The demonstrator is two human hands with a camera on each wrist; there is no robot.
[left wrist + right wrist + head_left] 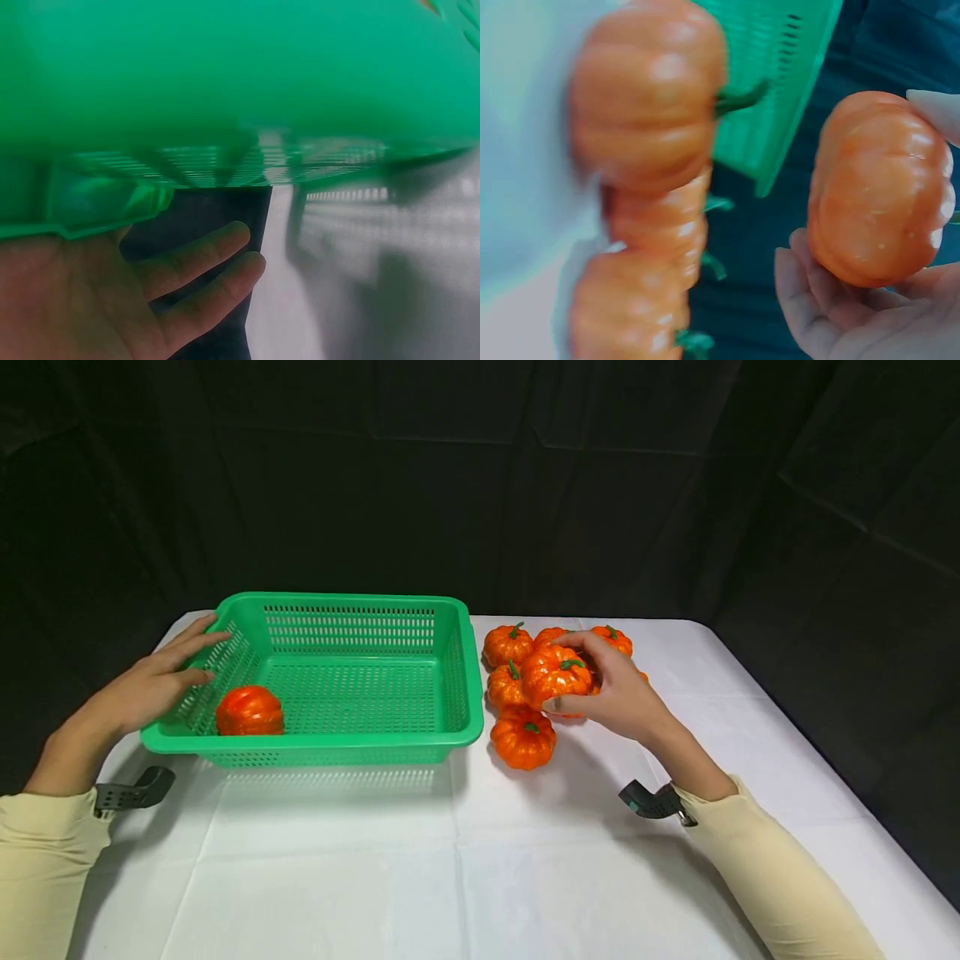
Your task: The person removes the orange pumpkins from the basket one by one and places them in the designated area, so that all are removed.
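Observation:
A green slotted basket point(465, 693) stands on the white table, with one orange pumpkin point(250, 711) in its near left corner. My left hand point(161, 677) lies with straight fingers against the basket's left wall point(225, 97); the left wrist view shows the fingers point(199, 259) under the rim. My right hand point(611, 689) grips an orange pumpkin point(556, 675) point(881, 187) just above a heap of several pumpkins point(522, 739) right of the basket. Blurred pumpkins point(649, 97) fill the left of the right wrist view.
The white cloth point(450, 877) covers the table, whose right edge runs diagonally at the right. Black drapes close off the back and sides. Dark wrist mounts point(652, 800) sit on both cream sleeves.

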